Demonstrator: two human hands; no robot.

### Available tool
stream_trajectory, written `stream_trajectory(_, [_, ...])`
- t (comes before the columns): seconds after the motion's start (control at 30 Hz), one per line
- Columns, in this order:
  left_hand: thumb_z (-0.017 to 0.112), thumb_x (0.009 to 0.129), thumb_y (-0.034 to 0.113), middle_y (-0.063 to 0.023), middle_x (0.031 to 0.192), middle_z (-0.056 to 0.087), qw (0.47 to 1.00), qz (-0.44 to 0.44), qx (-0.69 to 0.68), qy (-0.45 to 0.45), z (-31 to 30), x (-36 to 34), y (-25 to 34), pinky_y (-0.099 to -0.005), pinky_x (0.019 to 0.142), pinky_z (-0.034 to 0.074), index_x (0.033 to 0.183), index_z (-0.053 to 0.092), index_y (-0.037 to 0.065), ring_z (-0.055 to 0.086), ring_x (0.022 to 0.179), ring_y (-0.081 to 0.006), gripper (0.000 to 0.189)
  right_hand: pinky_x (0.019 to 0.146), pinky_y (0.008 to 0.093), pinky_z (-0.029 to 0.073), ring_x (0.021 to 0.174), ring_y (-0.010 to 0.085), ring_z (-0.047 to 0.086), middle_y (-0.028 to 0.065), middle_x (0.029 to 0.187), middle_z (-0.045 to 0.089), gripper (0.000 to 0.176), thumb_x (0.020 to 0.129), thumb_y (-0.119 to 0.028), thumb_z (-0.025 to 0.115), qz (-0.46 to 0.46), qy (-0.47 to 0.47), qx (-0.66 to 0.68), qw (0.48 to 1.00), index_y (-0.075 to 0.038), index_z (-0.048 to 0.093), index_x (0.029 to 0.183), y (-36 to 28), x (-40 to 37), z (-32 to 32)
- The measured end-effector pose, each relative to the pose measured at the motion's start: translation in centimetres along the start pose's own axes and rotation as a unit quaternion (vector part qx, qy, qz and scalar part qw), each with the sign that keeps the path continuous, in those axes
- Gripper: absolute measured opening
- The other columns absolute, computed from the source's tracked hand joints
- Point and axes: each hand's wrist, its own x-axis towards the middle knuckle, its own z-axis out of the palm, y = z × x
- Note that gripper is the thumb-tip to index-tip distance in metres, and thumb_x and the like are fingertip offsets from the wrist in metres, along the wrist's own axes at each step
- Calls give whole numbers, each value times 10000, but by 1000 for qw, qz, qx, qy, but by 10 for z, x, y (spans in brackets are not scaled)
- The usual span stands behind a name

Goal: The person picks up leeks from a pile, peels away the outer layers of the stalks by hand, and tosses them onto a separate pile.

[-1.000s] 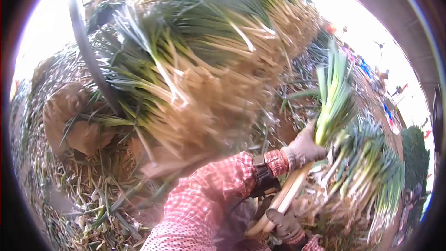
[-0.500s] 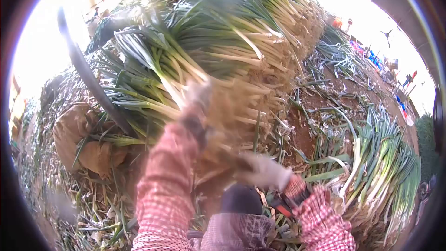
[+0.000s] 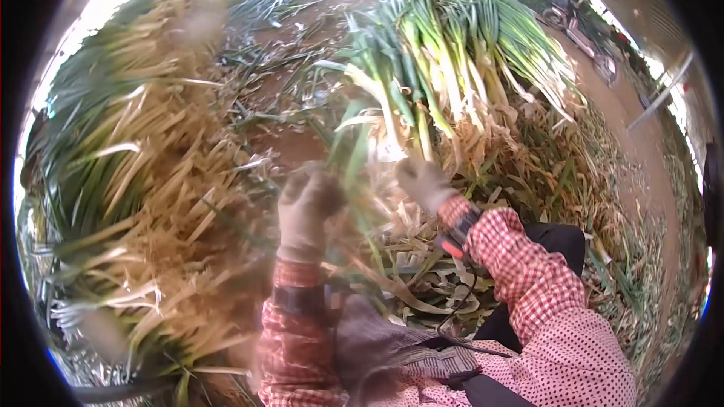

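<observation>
My left hand (image 3: 308, 200), in a pale work glove, is closed in a fist in the middle of the view, knuckles up; what it holds, if anything, is blurred. A smeared green leaf (image 3: 353, 154) runs just to its right. My right hand (image 3: 424, 182), gloved too, has its fingers curled at the root end of a bundle of green onions (image 3: 445, 68); whether it grips a stalk I cannot make out. The bundle lies with green tops pointing away and white stalks toward me.
A large heap of green onions (image 3: 166, 158) fills the left side, roots facing inward. Stripped leaves (image 3: 430, 279) litter the ground between my hands and knees. Bare soil (image 3: 290, 147) shows ahead. A scooter-like vehicle (image 3: 581, 34) stands at the far right.
My view has swung right, so the large heap now lies on the left. My left hand has come off the heap; my right hand has moved toward the onion bundle.
</observation>
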Motion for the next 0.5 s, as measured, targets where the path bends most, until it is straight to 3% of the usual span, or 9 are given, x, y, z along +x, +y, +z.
stream_trajectory(0.07, [623, 910, 149, -72, 855, 670, 987, -70, 80, 118, -8, 22, -25, -316, 602, 574, 1052, 593, 53, 654, 683, -171, 174, 669, 347, 537, 769, 194, 656, 174, 1016, 655, 381, 867, -230, 602, -56, 73, -82, 992, -68, 525, 1203, 23, 66, 0])
stream_trajectory(0.1, [621, 909, 147, -76, 852, 668, 989, -60, 73, 116, -8, 28, -28, -314, 599, 574, 1054, 590, 50, 653, 681, -173, 177, 675, 351, 539, 793, 198, 662, 178, 1055, 649, 454, 867, -230, 605, -88, 106, -122, 983, -71, 479, 1273, 32, 95, 10])
stream_trajectory(0.2, [610, 908, 125, -99, 871, 664, 992, -40, 62, 100, -2, 54, -30, -320, 598, 579, 1054, 581, 35, 656, 687, -181, 174, 745, 372, 536, 883, 235, 663, 166, 1096, 644, 545, 852, -261, 620, -48, 158, -341, 926, -53, 435, 1321, 27, 148, 38])
stream_trajectory(0.27, [583, 920, 107, -107, 877, 662, 987, -72, 71, 121, 6, 63, -31, -322, 599, 580, 1068, 577, 32, 654, 683, -180, 166, 828, 410, 510, 927, 310, 645, 178, 1054, 655, 454, 829, -312, 608, 42, 92, -227, 969, -37, 560, 1188, 20, 168, 49])
stream_trajectory(0.33, [552, 937, 118, -120, 919, 652, 991, -62, 66, 97, 9, 78, -43, -333, 645, 582, 1088, 567, 32, 654, 722, -200, 175, 798, 431, 512, 905, 336, 644, 203, 1040, 650, 396, 831, -305, 587, 20, -30, -90, 995, -35, 597, 1121, 17, 139, 44])
stream_trajectory(0.4, [515, 954, 133, -135, 968, 637, 994, -92, 25, 46, 6, 95, -58, -358, 703, 578, 1109, 556, 30, 651, 770, -225, 190, 714, 437, 513, 714, 339, 635, 179, 818, 645, 369, 816, -201, 612, -141, 14, 7, 990, 3, 521, 1110, 5, 55, 34])
stream_trajectory(0.47, [487, 966, 179, -147, 1009, 621, 985, -171, -10, -4, 11, 106, -67, -400, 768, 559, 1119, 546, 28, 643, 818, -251, 224, 680, 459, 495, 700, 372, 618, 197, 820, 634, 298, 821, -198, 599, -230, 62, -75, 968, -4, 563, 1045, 45, 4, 63])
stream_trajectory(0.5, [480, 968, 217, -151, 1022, 615, 977, -211, -9, -11, 19, 106, -68, -420, 799, 546, 1119, 542, 29, 639, 837, -263, 249, 635, 440, 492, 659, 344, 614, 181, 782, 629, 303, 829, -217, 607, -261, 76, -82, 959, -1, 568, 1038, 55, -17, 66])
